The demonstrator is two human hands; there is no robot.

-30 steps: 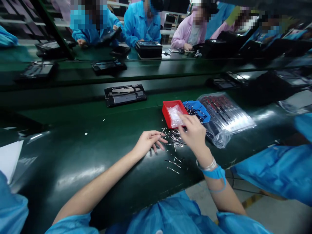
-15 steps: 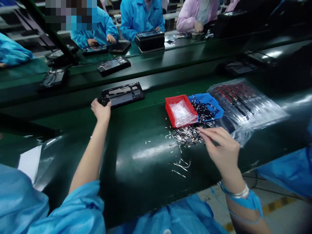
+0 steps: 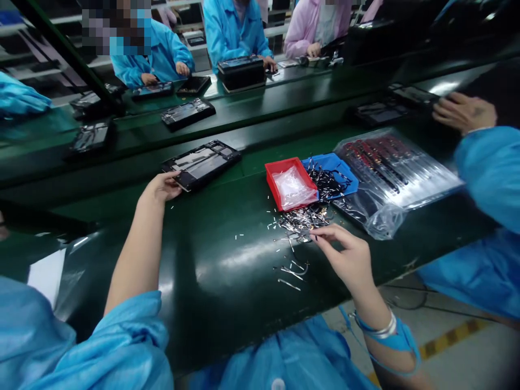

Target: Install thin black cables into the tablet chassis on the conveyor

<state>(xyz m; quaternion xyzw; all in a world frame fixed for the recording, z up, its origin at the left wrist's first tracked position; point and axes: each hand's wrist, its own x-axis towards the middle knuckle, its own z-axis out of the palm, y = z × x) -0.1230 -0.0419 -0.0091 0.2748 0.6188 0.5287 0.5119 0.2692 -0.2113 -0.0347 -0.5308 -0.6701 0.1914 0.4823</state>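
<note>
Right hand (image 3: 345,254): grip narrow, thumb and forefinger pinched on one metal strip (image 3: 313,234) at the near edge of the loose pile of strips (image 3: 304,218) on the table (image 3: 227,265); best lifted singly, clear of tangled neighbours; left hand (image 3: 162,187): grip closed on the near corner of the black frame (image 3: 203,162), well apart from the pile; best drawn flat, untwisted; beyond the pile, red tray (image 3: 272,184), blue tray (image 3: 337,162), bagged parts (image 3: 390,168); farther, a co-worker's hand (image 3: 463,111)

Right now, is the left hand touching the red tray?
No, the left hand holds the black frame, apart from the red tray.
</note>
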